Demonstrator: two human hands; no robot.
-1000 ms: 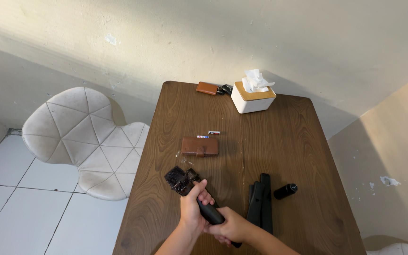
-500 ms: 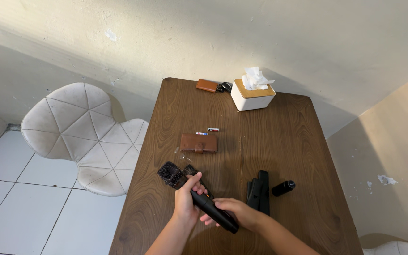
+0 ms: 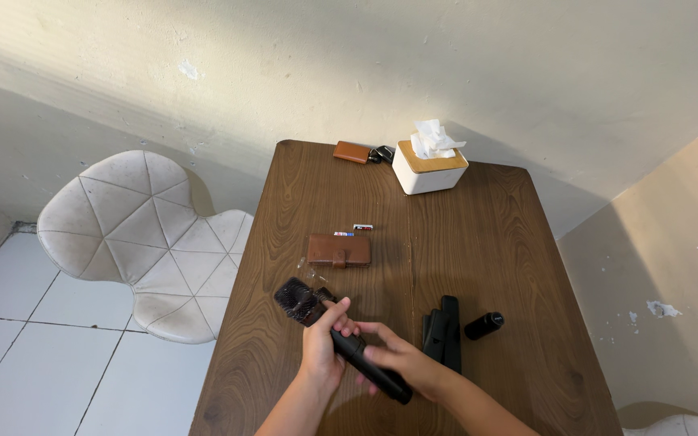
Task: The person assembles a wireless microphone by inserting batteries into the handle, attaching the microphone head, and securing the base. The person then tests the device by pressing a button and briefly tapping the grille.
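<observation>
My left hand (image 3: 322, 343) grips the upper part of a black microphone (image 3: 363, 362), just below its round mesh head (image 3: 296, 298), over the near part of a brown wooden table (image 3: 478, 242). The microphone slants from upper left to lower right. My right hand (image 3: 401, 365) lies over the lower end of its body with the fingers loosely spread on it. A second small black mesh piece (image 3: 325, 295) sits right behind the head, partly hidden by my thumb.
A folded black stand (image 3: 444, 333) and a short black cylinder (image 3: 484, 325) lie right of my hands. A brown wallet (image 3: 339, 250) with cards behind it lies mid-table. At the far edge are a small brown pouch (image 3: 352, 152), keys and a white tissue box (image 3: 429, 168). A white padded chair (image 3: 143, 234) stands left.
My right hand has slid up along the microphone body and its fingers have opened over it. The left hand has kept its grip near the head.
</observation>
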